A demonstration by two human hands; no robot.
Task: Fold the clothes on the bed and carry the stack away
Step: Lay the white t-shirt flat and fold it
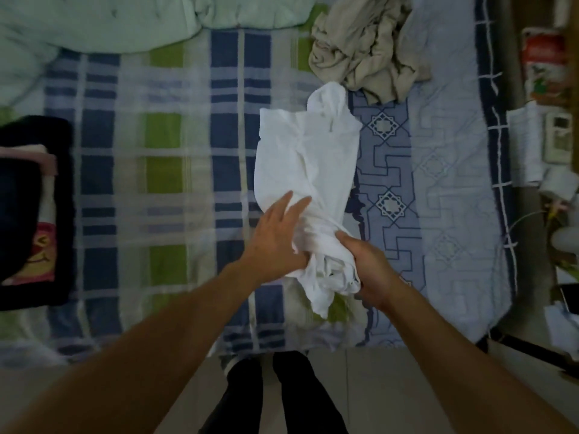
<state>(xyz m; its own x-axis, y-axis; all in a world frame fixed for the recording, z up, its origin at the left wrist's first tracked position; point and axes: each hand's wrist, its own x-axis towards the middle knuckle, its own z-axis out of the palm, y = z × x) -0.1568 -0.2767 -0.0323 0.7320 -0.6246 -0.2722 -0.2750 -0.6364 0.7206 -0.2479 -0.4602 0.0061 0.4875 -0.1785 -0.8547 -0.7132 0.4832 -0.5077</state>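
A white garment (pixel 305 158) lies stretched lengthwise on the bed (pixel 163 170), bunched at its near end. My right hand (pixel 371 270) grips that bunched near end, fingers curled round the cloth. My left hand (pixel 277 236) lies on the garment's left side with fingers straight and spread, its thumb hidden under the cloth. A crumpled beige garment (pixel 366 48) sits beyond the white one, at the far right of the bed.
A pale green quilt (pixel 125 20) is heaped at the bed's far left. A dark folded pile (pixel 28 214) lies at the left edge. Cluttered shelves (pixel 548 104) stand right of the bed. My legs (pixel 275 396) stand on the tiled floor at the bed's near edge.
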